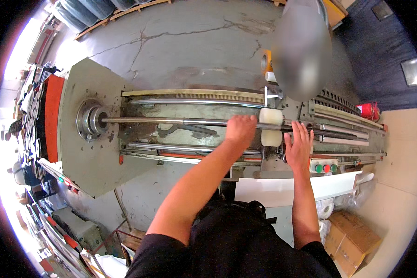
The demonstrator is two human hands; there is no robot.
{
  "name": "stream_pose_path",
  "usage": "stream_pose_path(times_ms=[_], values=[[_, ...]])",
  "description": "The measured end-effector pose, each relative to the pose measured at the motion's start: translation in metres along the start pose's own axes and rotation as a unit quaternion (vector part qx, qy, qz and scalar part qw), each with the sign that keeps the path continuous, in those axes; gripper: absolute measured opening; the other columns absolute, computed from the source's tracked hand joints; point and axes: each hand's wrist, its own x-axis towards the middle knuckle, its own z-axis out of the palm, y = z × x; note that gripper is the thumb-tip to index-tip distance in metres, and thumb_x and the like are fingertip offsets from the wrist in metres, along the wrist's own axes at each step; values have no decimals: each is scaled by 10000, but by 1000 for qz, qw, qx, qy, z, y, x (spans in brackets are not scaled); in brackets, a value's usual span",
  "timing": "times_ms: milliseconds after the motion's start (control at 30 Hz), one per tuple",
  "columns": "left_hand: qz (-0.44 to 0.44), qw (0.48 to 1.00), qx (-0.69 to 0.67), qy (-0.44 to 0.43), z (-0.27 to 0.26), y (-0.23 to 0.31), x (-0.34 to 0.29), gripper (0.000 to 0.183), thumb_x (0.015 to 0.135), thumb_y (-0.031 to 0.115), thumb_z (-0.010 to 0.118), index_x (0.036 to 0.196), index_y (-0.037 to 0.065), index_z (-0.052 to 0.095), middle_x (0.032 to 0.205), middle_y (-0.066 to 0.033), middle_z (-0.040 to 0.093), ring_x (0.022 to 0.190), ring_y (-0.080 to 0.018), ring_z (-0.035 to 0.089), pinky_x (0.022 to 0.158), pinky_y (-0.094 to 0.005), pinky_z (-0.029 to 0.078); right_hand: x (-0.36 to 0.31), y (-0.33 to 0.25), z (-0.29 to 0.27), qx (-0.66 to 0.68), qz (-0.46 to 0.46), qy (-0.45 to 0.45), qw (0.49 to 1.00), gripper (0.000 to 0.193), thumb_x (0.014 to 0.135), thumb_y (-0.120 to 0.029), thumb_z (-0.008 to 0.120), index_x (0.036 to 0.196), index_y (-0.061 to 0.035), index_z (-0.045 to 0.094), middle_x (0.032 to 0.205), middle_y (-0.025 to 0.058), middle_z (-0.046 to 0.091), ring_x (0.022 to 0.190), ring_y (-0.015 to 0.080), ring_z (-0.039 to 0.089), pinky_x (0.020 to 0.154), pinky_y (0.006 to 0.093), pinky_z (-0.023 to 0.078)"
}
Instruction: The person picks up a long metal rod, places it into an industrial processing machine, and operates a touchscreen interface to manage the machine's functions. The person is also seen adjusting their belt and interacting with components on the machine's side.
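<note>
A long metal rod (167,121) runs across the machine from the round chuck (93,121) in the grey housing on the left. Closed around the rod, my left hand (242,129) is just left of the white rollers (271,138). These rollers sit above and below the rod. To their right, my right hand (298,144) has its fingers stretched out, with the fingertips at the rod. The fingers look straight rather than wrapped; whether the palm touches anything beneath is hidden. On the machine bed below the rod lies a hook-ended wrench (190,130).
Smooth guide rails (194,103) flank the bed. A button box (323,166) stands at the near right edge, beside a white panel (292,191). A cardboard box (354,238) lies low right, a red fire extinguisher (367,111) far right. A blurred grey shape (302,51) covers part of the far side.
</note>
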Motion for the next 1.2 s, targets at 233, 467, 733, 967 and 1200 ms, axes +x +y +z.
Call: stream_pose_path(times_ms=[233,467,733,967,1200], values=[[-40,999,-4,-10,-9,-102,-44,203,876,198,719,1049,101,679,963,-129,767,914,-344,756,777,-503,599,-6,-10,8,-3,7,53,999,552,1068,-344,565,1523,-37,501,1520,158,554,1489,356,430,1284,593,155],[-65,993,72,70,-53,-279,-142,260,816,283,806,942,81,701,930,-168,738,894,-392,722,828,-521,566,-8,-5,15,-21,44,70,996,517,1078,-315,540,1527,-61,506,1544,131,537,1504,325,416,1289,587,149],[-211,973,91,-27,-83,-348,-175,415,761,310,886,1077,73,762,1044,-171,759,1020,-393,713,938,-505,551,-8,0,17,-8,57,86,995,515,1051,-316,583,1484,-41,544,1506,139,565,1484,331,437,1279,602,156],[-131,991,6,11,-30,-169,-87,401,746,341,885,1019,89,732,1003,-164,757,991,-393,719,877,-512,577,-9,12,16,5,53,81,995,545,1055,-358,571,1492,-37,513,1521,148,539,1495,359,417,1259,657,132],[-79,996,42,-5,10,32,10,329,803,244,809,1068,89,689,1032,-143,771,1001,-327,749,875,-461,576,-13,32,7,18,-14,32,999,586,1093,-381,491,1568,-41,441,1598,134,471,1540,338,364,1278,638,69]])
